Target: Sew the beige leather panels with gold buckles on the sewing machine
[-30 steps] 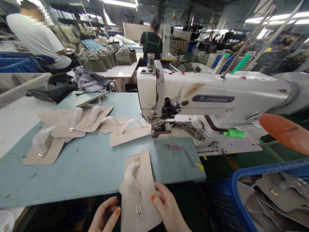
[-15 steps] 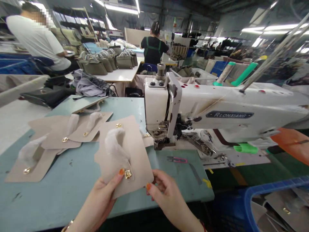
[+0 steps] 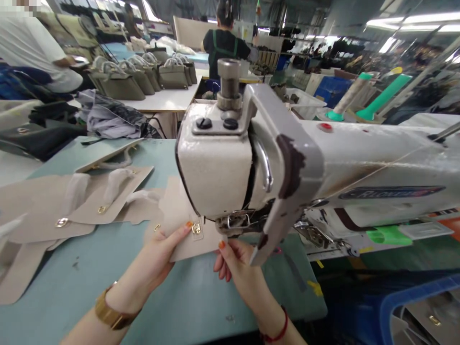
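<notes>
A beige bag panel (image 3: 179, 244) with gold hardware is held between both hands, its far part hidden behind the head of the white sewing machine (image 3: 215, 167). My left hand (image 3: 161, 249) grips the panel's left side, thumb on top beside the gold fitting (image 3: 196, 229). At the panel's right corner, my right hand (image 3: 239, 263) pinches the edge between thumb and fingers, just below the needle area. The panel's wrapped handle is out of sight behind the machine head.
More beige panels (image 3: 118, 191) with wrapped handles lie on the green table (image 3: 118, 297) at left. A blue crate (image 3: 388, 306) with panels stands at lower right. Thread cones (image 3: 384, 96) rise behind the machine. Two co-workers and finished bags (image 3: 122, 81) are farther back.
Both hands have carried the panel forward and slightly up, toward the machine head. The view has moved closer, so the machine looks larger and now covers part of the panel.
</notes>
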A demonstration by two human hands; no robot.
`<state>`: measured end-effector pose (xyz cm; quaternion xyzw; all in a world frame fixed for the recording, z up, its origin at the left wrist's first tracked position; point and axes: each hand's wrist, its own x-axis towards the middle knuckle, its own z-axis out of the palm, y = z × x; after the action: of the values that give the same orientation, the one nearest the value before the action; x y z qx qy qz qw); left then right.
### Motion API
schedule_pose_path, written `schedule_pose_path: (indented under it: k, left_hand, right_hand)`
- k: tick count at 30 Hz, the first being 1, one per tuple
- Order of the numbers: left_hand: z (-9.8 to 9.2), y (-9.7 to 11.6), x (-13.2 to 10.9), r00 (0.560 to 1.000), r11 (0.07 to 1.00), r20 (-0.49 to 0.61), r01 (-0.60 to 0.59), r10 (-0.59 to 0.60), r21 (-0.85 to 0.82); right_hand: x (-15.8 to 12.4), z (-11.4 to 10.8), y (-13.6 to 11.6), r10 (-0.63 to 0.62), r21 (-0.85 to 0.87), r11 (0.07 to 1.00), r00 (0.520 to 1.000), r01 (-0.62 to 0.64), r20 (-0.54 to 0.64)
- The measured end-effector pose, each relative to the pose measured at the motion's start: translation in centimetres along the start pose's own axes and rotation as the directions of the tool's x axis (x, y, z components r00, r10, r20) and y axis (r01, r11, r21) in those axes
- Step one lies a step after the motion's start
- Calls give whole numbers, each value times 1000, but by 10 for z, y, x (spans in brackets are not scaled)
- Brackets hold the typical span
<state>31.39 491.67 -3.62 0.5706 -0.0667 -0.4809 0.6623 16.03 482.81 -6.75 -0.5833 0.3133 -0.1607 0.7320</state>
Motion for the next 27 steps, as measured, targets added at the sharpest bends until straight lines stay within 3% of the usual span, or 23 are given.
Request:
schedule_pose_path:
  k: [9, 21, 24, 27]
  left_hand:
    - [13, 15, 11, 1000, 1000, 5, 7, -7, -12]
    - [-3, -2, 26, 1000, 1000, 14, -19, 19, 15]
    - [-7, 1, 25, 996, 997, 90, 11, -18, 82]
    - [-13, 8, 23, 966, 963, 223, 72, -132, 260]
  right_hand:
    - [9, 2, -1, 58, 167, 985, 996, -46, -68]
    - [8, 6, 0, 14, 117, 993, 992, 2, -128]
    - [5, 9, -1, -6, 96, 995, 987, 22, -163]
    - [2, 13, -2, -1, 110, 994, 982, 22, -190]
